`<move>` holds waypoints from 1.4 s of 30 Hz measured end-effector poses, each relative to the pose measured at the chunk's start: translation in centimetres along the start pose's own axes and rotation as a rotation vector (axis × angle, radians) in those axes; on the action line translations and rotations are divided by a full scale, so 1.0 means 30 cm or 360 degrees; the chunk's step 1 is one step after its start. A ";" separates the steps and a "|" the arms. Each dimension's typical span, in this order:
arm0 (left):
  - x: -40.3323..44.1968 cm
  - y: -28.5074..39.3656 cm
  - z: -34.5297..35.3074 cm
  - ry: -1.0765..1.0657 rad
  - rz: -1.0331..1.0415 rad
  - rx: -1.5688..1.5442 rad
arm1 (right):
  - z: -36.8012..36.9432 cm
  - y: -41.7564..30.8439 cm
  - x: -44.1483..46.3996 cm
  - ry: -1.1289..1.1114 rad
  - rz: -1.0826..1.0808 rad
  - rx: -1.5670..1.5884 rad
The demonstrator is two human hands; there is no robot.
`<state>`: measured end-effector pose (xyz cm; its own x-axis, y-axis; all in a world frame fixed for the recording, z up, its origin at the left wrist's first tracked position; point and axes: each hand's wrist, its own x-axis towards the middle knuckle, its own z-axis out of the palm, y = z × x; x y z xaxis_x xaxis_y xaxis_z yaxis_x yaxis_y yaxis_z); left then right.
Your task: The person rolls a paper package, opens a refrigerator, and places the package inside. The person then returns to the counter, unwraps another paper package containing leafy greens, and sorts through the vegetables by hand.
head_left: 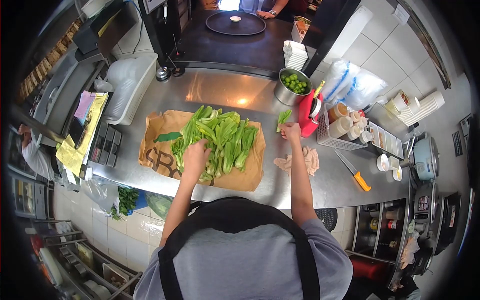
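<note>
A pile of leafy greens with pale stalks (220, 137) lies on a flattened brown paper bag (245, 182) on the steel counter. My left hand (196, 157) is at the pile's near left side, its fingers curled into the stalks; the fingertips are partly hidden among them. To the right, beyond the bag, my right hand (291, 131) pinches a small green leafy piece (284, 117) just above the counter. A crumpled pinkish cloth (304, 161) lies under my right forearm.
A knife with an orange handle (361, 181) lies at the right. Beyond my right hand stand a metal pot of green limes (294, 85), a red tape dispenser (309, 114) and a white basket of bottles (340, 131). A white plastic bin (134, 95) sits at the left.
</note>
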<state>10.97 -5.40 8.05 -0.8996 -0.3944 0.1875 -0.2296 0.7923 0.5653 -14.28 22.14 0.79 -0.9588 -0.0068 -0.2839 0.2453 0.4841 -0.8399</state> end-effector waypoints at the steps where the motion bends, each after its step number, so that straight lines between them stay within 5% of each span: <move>1: -0.003 0.002 -0.017 0.0017 -0.0009 -0.0010 | 0.017 0.018 0.010 0.0272 -0.0229 -0.0202; 3: -0.002 0.005 -0.022 0.0026 -0.0002 0.0050 | 0.050 0.043 0.039 0.0822 -0.0698 -0.0611; 8: 0.010 0.000 0.087 0.0131 0.0350 0.0114 | 0.181 -0.053 -0.243 -0.0110 -0.0941 -0.0381; 12: -0.016 0.064 0.148 -0.0047 0.0623 0.0019 | 0.195 -0.102 -0.469 -0.0360 -0.0590 -0.0853; 15: -0.046 0.074 0.178 -0.0252 0.0655 0.0217 | 0.226 -0.052 -0.513 -0.0419 -0.0546 -0.0675; 19: -0.058 0.051 0.176 -0.0308 0.0507 0.0247 | 0.259 0.062 -0.456 -0.0287 -0.0755 -0.0107; 22: -0.058 0.073 0.156 -0.0262 0.0476 -0.0152 | 0.230 0.081 -0.443 -0.0466 -0.0514 0.0122; 25: -0.048 0.102 0.156 -0.0596 0.0115 -0.0480 | 0.232 0.096 -0.451 -0.0572 -0.0480 0.0653; 31: -0.053 0.113 0.173 -0.1082 -0.0493 -0.1702 | 0.156 -0.108 -0.607 -0.0486 -0.0802 0.0449; 34: -0.060 0.111 0.148 -0.1059 -0.0639 -0.2261 | 0.145 -0.195 -0.672 -0.0507 -0.0789 0.0636; 42: -0.054 0.058 0.152 -0.0675 -0.0441 -0.2171 | 0.168 -0.182 -0.667 -0.0580 -0.0851 0.0383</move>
<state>10.35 -1.26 5.07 -0.9814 -0.1021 -0.1625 -0.1039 -0.4294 0.8971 4.28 15.22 8.72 -0.8581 -0.5044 0.0958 -0.1824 0.1251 -0.9752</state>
